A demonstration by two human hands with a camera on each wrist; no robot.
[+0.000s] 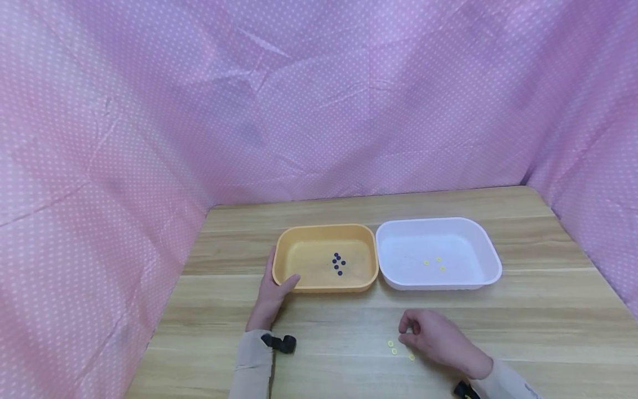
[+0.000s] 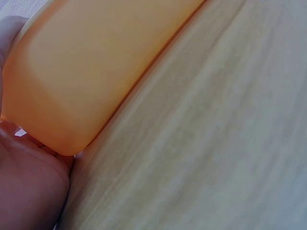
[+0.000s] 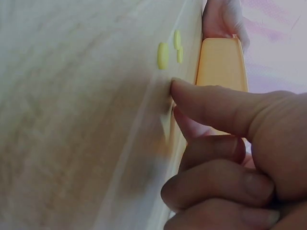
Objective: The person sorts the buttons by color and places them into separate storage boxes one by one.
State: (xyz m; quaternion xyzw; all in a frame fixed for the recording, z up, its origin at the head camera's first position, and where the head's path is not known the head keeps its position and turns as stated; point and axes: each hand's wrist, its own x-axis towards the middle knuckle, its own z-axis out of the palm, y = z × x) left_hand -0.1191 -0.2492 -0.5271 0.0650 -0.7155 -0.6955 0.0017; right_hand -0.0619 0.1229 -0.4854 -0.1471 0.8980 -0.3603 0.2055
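My left hand point(image 1: 271, 292) holds the near left corner of an orange plastic tray point(image 1: 309, 288), thumb over the rim and fingers along the outer end wall. Several small dark blue round pieces point(image 1: 336, 267) lie inside that tray. Low over the table, my right hand point(image 1: 438, 338) has its thumb and forefinger tips slightly apart, the other fingers curled, with nothing visible between them. Three small yellow rings point(image 1: 394, 351) lie on the table beside these fingertips; the right wrist view shows the yellow rings point(image 3: 163, 56) just past the thumb tip.
A white tray point(image 1: 438, 285) stands against the orange tray's right end, with three yellow rings point(image 1: 442, 269) on its floor. Both trays sit on a wood-grain table point(image 1: 224, 310). Pink dotted cloth point(image 1: 319, 111) hangs behind the table and along its sides.
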